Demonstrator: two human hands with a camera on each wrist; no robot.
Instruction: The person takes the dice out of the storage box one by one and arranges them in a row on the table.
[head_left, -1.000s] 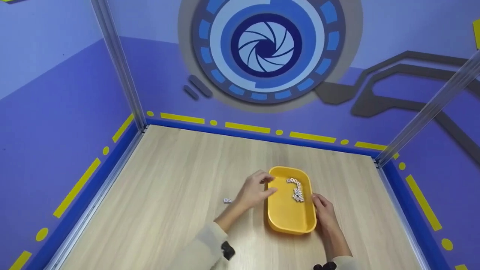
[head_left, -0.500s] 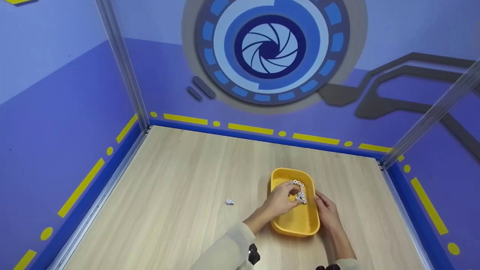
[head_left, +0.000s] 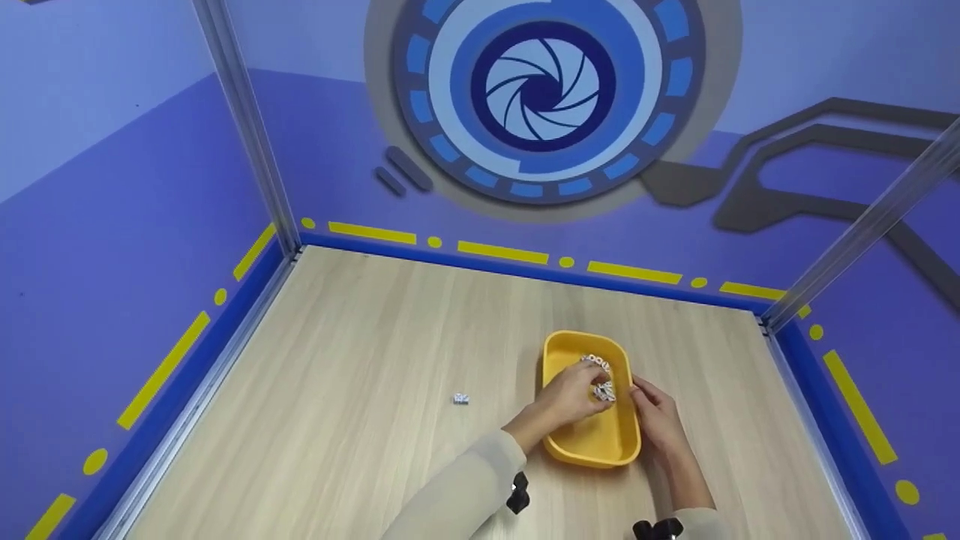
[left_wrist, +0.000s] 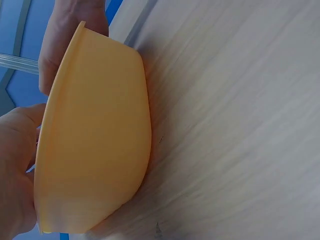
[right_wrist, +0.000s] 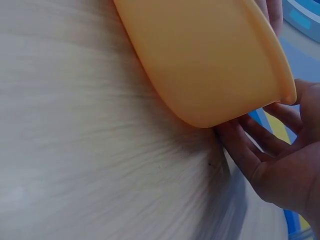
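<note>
A yellow plastic tub (head_left: 628, 442) with rounded corners stands on the table. Inside it, along the right side, lies a curved row and small heap of small white blocks (head_left: 598, 361) with dark marks. My left hand (head_left: 568, 396) reaches over the tub's left rim, its thumb and fingers curled around part of the heap; the fingertips are partly hidden. The right hand (head_left: 660, 416) holds the tub at its right wall. In the right wrist view, that hand's thumb is at the rim and its fingers (right_wrist: 240, 150) lie under the outer wall.
A small white block piece (head_left: 460, 399) lies on the wood-grain table (head_left: 360, 360), left of the tub. Blue-purple panels (head_left: 150, 187) with yellow dashes rise at the back and both sides, with metal posts (head_left: 251, 127) at the corners.
My left hand has gone from the tub's left rim over the inside to the white blocks, its fingers closing in around the heap. The right hand keeps its hold on the tub.
</note>
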